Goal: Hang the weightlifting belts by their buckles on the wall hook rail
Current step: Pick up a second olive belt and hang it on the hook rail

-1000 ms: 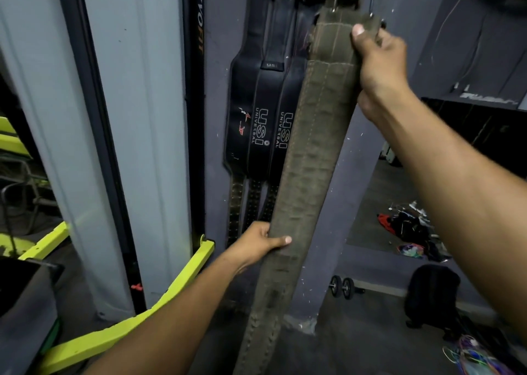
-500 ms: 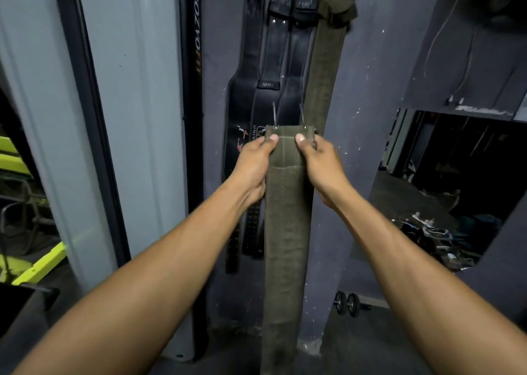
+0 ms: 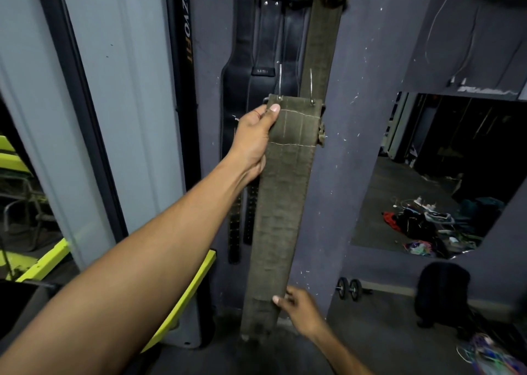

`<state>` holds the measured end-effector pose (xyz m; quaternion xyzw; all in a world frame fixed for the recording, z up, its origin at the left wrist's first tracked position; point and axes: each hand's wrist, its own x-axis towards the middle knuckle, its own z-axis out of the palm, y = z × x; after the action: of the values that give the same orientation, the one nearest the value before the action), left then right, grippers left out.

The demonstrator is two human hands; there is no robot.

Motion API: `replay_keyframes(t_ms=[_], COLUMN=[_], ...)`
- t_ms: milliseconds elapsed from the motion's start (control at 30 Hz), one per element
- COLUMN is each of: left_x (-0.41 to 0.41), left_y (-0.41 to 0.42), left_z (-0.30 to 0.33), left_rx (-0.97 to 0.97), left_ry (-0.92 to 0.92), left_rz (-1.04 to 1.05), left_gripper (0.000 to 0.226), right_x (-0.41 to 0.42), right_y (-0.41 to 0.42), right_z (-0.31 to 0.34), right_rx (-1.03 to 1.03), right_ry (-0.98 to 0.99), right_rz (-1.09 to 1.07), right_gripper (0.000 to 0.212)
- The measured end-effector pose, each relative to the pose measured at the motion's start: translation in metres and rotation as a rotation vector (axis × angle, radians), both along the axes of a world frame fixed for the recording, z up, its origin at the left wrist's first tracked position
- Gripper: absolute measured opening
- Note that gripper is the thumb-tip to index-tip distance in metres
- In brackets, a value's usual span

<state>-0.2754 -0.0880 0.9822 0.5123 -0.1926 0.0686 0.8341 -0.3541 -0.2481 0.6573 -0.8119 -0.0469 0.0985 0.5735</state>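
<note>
Gripping the olive canvas belt (image 3: 285, 192) by its upper left edge, the left hand (image 3: 252, 140) has its thumb pressed on the stitched fold just under the buckle prongs (image 3: 295, 85). Half a second back both hands pinched that top end together; now the right hand (image 3: 302, 309) has dropped away and is grasping the right edge of the belt low down near its tail. That reads as straightening the strap before lifting, so the hanging step isn't done yet; the buckle end sits well below the top of frame and the hook rail itself is out of view. Left of the belt: grey column (image 3: 114, 117) and yellow-green frame (image 3: 188, 294), both close to the left forearm, little swing room that side. Behind the belt hang the black leather belts (image 3: 256, 60), and another olive belt (image 3: 322, 46) is already up, so the prongs could snag going up past them. To the right the purple wall (image 3: 370, 117) is bare, then an opening to a cluttered floor (image 3: 422, 226); freer room that way.
</note>
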Motion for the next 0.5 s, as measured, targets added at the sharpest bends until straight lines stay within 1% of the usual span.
replay_keyframes(t_ms=[67, 233, 333, 400, 433, 500], left_x=[-0.001, 0.000, -0.003, -0.003, -0.002, -0.001], left_y=[-0.002, -0.005, -0.006, -0.005, -0.003, 0.000], left_z=[-0.007, -0.027, -0.037, -0.038, -0.037, -0.030], left_rx=[0.017, 0.029, 0.030, 0.027, 0.027, 0.019], left_ry=[0.002, 0.052, 0.069, 0.066, 0.060, 0.043], left_rz=[-0.013, 0.016, 0.010, 0.009, 0.012, 0.025], left_gripper=[0.024, 0.026, 0.025, 0.026, 0.025, 0.024], right_x=[0.009, 0.043, 0.053, 0.053, 0.052, 0.046], right_y=[0.003, 0.011, 0.013, 0.015, 0.016, 0.017], right_z=[0.029, 0.156, 0.217, 0.223, 0.212, 0.169], right_rx=[0.123, 0.379, 0.472, 0.478, 0.456, 0.393], right_ry=[-0.019, -0.339, -0.454, -0.479, -0.469, -0.403], right_rz=[-0.022, -0.109, -0.118, -0.093, -0.094, -0.070], right_gripper=[0.025, 0.024, 0.019, 0.018, 0.020, 0.024])
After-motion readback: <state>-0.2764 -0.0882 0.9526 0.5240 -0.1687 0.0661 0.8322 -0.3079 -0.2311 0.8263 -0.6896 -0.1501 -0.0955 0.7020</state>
